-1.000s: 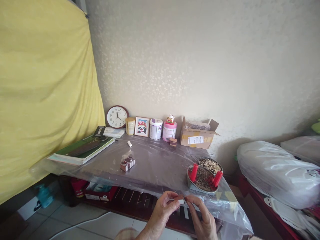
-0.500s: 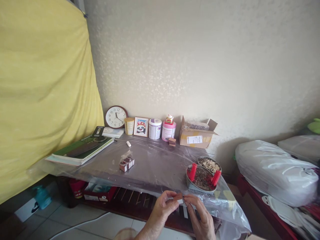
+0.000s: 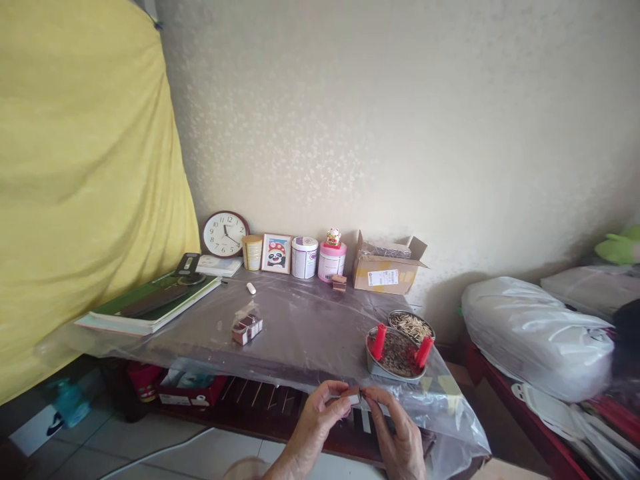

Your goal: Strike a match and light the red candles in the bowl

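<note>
Near the table's front edge, my left hand (image 3: 325, 415) is closed on a small brown and white matchbox (image 3: 353, 398), held between thumb and fingers. My right hand (image 3: 395, 427) pinches with thumb and forefinger at the box's right end. Something small and dark shows at its fingertips, too small to name. Just beyond the hands stands a tin of dark bits (image 3: 397, 353) with two red candles (image 3: 380, 342) in it. Behind that is a round tin of matchsticks (image 3: 411, 327). A plastic-wrapped pack of matchboxes (image 3: 247, 328) lies to the left on the table.
Plastic sheeting covers the table (image 3: 300, 320). Along the wall stand a clock (image 3: 225, 235), a panda picture (image 3: 277, 253), two canisters (image 3: 304, 259) and an open carton (image 3: 385, 273). A large book (image 3: 155, 300) lies left. White bags (image 3: 535, 333) are piled at right.
The view has shifted slightly, so everything sits a little further left. The matchbox is tilted a bit flatter between my hands, and both hands keep their grip.
</note>
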A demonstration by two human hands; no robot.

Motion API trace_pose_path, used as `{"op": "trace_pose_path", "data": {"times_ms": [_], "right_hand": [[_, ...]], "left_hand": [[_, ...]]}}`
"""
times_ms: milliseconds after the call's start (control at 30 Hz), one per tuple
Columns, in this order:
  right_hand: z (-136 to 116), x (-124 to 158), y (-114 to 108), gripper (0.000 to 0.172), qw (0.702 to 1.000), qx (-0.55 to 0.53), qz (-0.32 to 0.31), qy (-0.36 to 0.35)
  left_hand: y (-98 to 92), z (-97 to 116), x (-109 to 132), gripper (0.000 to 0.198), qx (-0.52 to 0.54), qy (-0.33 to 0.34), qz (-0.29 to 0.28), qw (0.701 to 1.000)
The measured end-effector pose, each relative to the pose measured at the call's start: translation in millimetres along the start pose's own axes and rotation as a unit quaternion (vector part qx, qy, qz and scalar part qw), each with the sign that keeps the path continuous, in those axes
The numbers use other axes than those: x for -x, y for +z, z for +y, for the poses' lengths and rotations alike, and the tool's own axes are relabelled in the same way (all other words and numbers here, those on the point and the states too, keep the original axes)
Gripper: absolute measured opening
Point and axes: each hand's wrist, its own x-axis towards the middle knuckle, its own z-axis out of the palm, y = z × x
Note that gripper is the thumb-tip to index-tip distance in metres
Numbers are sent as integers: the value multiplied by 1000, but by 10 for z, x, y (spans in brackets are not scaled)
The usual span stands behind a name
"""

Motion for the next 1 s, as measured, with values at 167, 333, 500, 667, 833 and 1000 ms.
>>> {"op": "trace_pose_path", "data": {"times_ms": [167, 333, 500, 667, 833, 1000], "right_hand": [[-8, 2, -1, 14, 1000, 8, -2, 8], [-1, -7, -2, 15, 1000, 4, -6, 11], [7, -9, -1, 14, 1000, 8, -2, -4], [-6, -15, -6, 14, 1000, 6, 3, -15], [5, -14, 0, 12, 1000, 7, 4, -11], [12, 10, 24, 10, 1000, 6, 8, -2]], "left_hand": [[11, -1, 13, 32, -2, 2, -1, 1000], [-25, -31, -2, 29, -10, 3, -11, 1000], [-69, -64, -27, 25, -12, 1, -19, 1000], [-71, -68, -28, 24, -8, 8, -19, 1000], [-67, -42, -24, 25, -5, 11, -24, 1000], [-42, -18, -12, 23, 9, 7, -16, 1000]]}}
